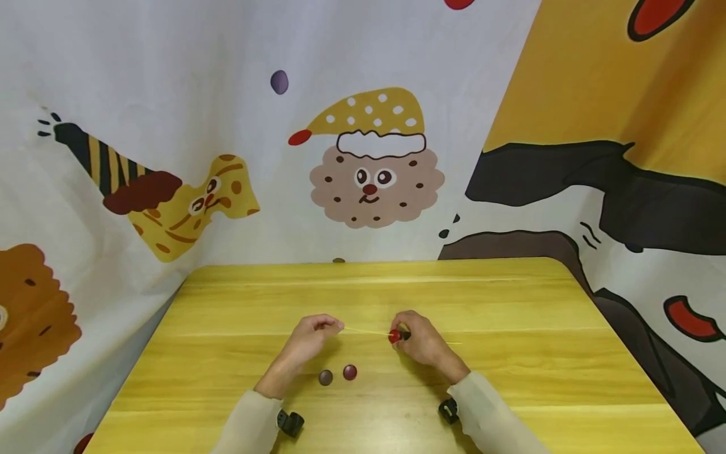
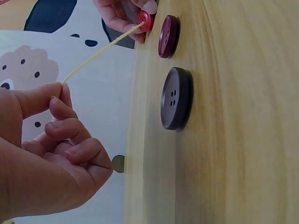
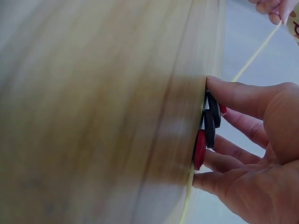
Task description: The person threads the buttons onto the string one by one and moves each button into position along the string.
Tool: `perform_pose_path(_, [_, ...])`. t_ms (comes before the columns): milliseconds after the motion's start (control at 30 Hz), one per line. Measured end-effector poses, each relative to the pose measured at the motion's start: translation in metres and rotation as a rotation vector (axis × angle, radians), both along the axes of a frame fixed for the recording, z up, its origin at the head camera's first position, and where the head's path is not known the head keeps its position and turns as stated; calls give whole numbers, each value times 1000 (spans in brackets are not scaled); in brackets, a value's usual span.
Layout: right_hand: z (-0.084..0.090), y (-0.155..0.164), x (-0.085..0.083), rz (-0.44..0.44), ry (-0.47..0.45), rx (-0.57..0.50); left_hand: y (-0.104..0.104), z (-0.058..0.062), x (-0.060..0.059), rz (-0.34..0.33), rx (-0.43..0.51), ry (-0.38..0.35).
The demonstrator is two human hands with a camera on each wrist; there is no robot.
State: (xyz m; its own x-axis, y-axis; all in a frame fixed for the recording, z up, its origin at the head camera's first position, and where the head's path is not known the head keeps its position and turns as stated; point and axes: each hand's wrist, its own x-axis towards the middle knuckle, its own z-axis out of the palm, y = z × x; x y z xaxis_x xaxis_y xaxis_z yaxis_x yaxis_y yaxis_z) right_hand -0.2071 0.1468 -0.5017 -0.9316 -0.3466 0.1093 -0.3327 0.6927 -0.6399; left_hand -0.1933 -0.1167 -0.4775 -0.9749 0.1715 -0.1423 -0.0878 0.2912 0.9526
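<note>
My left hand (image 1: 317, 331) pinches the end of a thin yellow string (image 1: 365, 330) between thumb and forefinger, its fingers (image 2: 56, 109) curled. The string runs taut to a red button (image 1: 394, 336) held by my right hand (image 1: 416, 340). In the right wrist view that hand's fingers (image 3: 243, 100) hold a red button (image 3: 200, 149) and dark buttons (image 3: 210, 126) stacked against the table edge. Two loose buttons lie on the yellow wooden table (image 1: 510, 315) in front of my hands: a dark brown one (image 1: 326, 377) (image 2: 175, 99) and a maroon one (image 1: 350, 372) (image 2: 167, 36).
A cartoon-printed cloth (image 1: 374, 164) hangs behind and beside the table. Black wrist-camera straps (image 1: 290, 422) (image 1: 449, 410) sit on both forearms. The string's free tail (image 1: 450, 343) lies on the table right of my right hand.
</note>
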Motion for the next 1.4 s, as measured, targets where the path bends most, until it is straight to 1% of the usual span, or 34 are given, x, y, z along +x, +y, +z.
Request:
perform_pose_path(200, [0, 0, 0, 0, -14, -6, -1, 1, 1, -5, 4, 5])
perform_pose_path(633, [-1, 1, 0, -3, -32, -2, 2, -1, 0, 2, 16, -1])
perform_pose_path(933, [-1, 0, -1, 11, -24, 3, 1, 3, 0, -13, 19, 10])
perform_pose_path(1133, [5, 1, 0, 19, -109, -29, 1, 2, 0, -23, 9, 15])
perform_pose_path(1300, [12, -2, 1, 21, -126, -63, 1, 4, 1, -20, 3, 14])
perform_pose_path(1400, [16, -7, 2, 25, -118, -88, 1, 5, 1, -22, 12, 13])
